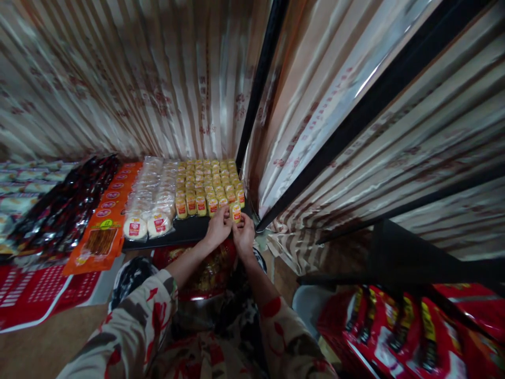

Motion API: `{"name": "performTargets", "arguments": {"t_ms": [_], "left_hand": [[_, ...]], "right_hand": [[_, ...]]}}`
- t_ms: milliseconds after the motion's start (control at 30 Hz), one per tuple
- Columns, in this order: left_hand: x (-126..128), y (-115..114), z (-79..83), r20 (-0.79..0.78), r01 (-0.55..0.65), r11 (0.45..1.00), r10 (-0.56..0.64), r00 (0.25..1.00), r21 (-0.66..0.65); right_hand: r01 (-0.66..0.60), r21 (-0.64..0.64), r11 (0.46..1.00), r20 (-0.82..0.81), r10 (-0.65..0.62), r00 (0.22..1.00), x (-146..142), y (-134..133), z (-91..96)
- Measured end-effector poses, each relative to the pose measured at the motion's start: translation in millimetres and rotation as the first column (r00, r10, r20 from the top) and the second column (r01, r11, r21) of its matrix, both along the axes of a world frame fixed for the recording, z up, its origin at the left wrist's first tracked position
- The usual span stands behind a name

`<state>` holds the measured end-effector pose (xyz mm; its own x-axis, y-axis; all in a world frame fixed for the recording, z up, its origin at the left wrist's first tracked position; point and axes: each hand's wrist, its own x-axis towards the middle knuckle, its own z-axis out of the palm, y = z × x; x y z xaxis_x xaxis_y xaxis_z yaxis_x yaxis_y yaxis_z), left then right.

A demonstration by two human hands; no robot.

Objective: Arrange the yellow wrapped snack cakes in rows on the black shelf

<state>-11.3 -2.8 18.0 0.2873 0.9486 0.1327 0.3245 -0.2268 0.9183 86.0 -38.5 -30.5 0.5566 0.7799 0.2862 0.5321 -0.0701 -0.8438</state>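
Head — left hand [218, 227], right hand [244, 235], pinching glossy packet [235, 211]

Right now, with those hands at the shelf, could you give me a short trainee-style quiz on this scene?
1. True or false: the left hand and the right hand both reach the front row of yellow packs.
2. What lies directly left of those packs? A white round packs, B red bags, C dark packets.
3. Fill in: the orange packets lie to the ___ of the white round packs.
Key: 1 true; 2 A; 3 left.
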Motion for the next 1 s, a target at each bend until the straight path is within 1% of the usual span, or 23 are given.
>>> {"name": "performTargets", "arguments": {"t_ms": [133, 233, 400, 567, 733, 1000], "left_hand": [[0.7, 1.5, -6.9, -0.114, -0.004, 0.997, 0.013, 0.993, 0.078], [-0.7, 4.0, -10.1, -0.187, 0.018, 0.991, 0.007, 0.982, 0.13], [-2.2, 9.8, -17.4, -0.274, 0.02, 0.988, 0.022, 0.962, 0.15], [-3.4, 13.4, -23.5, -0.286, 0.029, 0.986, 0.021, 0.958, 0.166], [-4.1, 16.6, -25.0, -0.279, 0.026, 0.987, 0.019, 0.96, 0.159], [-4.6, 20.0, -28.3, -0.3, 0.034, 0.984, 0.02, 0.954, 0.173]], "right_hand": [[0.023, -0.013, 1.0, -0.014, -0.023, 1.0, 3.5, 11.9, -6.9], [0.025, -0.021, 0.999, -0.02, -0.025, 0.999, 4.7, 19.5, -7.8], [0.01, -0.016, 1.0, -0.039, -0.01, 0.999, 4.4, 28.3, -6.0], [-0.021, 0.006, 1.0, -0.061, 0.021, 0.998, 2.1, 31.0, -6.2], [-0.016, -0.026, 1.0, 0.014, 0.017, 1.0, 2.3, 33.3, -5.3], [-0.008, -0.036, 0.999, 0.023, 0.008, 1.0, 1.4, 32.9, -4.7]]}}
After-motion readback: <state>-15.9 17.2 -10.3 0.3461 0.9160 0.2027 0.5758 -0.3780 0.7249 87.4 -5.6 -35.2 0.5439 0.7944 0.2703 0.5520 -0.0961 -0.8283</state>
